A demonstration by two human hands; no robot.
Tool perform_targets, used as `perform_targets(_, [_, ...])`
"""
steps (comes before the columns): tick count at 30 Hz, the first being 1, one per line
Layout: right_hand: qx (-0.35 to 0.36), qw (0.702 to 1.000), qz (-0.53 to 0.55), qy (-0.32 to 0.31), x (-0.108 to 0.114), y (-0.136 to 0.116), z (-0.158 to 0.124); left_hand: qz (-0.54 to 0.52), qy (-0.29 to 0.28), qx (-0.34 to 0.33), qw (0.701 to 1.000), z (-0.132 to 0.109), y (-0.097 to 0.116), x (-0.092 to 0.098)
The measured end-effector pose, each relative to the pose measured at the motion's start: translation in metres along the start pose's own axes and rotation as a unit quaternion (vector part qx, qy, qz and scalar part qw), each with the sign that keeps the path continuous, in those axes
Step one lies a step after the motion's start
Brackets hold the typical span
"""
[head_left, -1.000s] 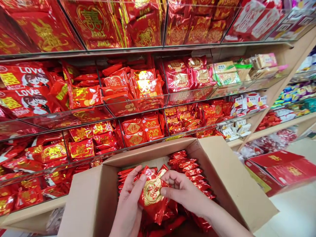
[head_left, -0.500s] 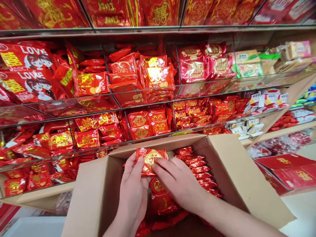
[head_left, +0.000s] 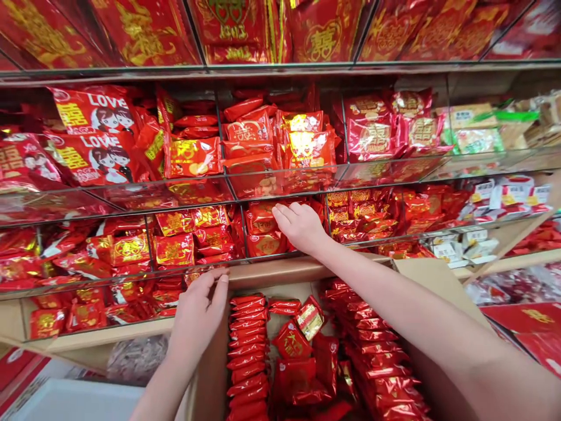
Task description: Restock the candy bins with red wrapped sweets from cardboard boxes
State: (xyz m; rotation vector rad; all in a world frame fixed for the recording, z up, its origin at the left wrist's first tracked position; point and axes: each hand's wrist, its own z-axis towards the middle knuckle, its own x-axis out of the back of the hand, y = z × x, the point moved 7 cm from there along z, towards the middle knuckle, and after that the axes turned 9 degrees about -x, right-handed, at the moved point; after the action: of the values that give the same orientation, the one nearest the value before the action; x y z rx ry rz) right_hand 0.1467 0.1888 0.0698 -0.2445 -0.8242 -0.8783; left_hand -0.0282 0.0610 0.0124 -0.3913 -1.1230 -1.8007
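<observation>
My right hand reaches into a lower shelf compartment. Its fingers are bent together against the edge of a red snack packet with gold print; the thumb is hidden. Below that lies a similar packet. At the back left corner of an open cardboard box, my left hand has thumb and fingertips brought close together at the rim. Inside the box, small red packets stand in a left row and a right row. Loose packets lie between the rows.
Clear dividers and a front rail bound the shelf compartments. Large red LOVE bags fill the shelf above. A pale blue tray stands at lower left, and a red carton at right. A box flap spreads rightward.
My right hand has moved from above the box forward into the shelf compartment. My left hand has let go of the packet and shifted left to the box rim. The view has turned slightly left.
</observation>
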Motion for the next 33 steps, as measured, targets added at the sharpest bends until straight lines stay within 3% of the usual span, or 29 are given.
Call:
perform_targets(4, [-0.023,0.999,-0.034,-0.012,-0.004,-0.008,0.012,0.028,0.004,-0.027,0.999,-0.003,0.002,-0.003])
perform_targets(9, [-0.035,0.999,0.004,-0.005,-0.017,-0.018,0.017,0.017,0.001,-0.031,0.999,-0.005,0.004,-0.002])
perform_targets(16, [-0.188,0.976,0.074,-0.085,-0.042,0.007,0.039,0.017,0.005,-0.029,0.999,-0.005,0.005,0.000])
perform_targets(22, [-0.223,0.965,0.097,-0.101,-0.044,0.011,0.044,0.052,0.006,-0.056,0.997,-0.003,0.008,0.002])
perform_targets(25, [-0.198,0.968,0.141,-0.069,-0.029,0.015,0.022,0.068,0.003,-0.078,0.995,-0.002,0.009,0.002])
perform_targets(29, [-0.097,0.975,0.201,-0.020,0.029,0.018,-0.036,0.074,0.008,-0.088,0.993,-0.001,0.008,0.002])
perform_targets(31, [-0.064,0.974,0.214,-0.036,0.063,0.017,-0.078,0.078,0.005,-0.085,0.993,0.000,0.007,0.001])
perform_targets(33, [-0.070,0.968,0.220,-0.103,0.084,0.015,-0.129,0.080,0.000,-0.076,0.994,0.001,0.005,0.000])
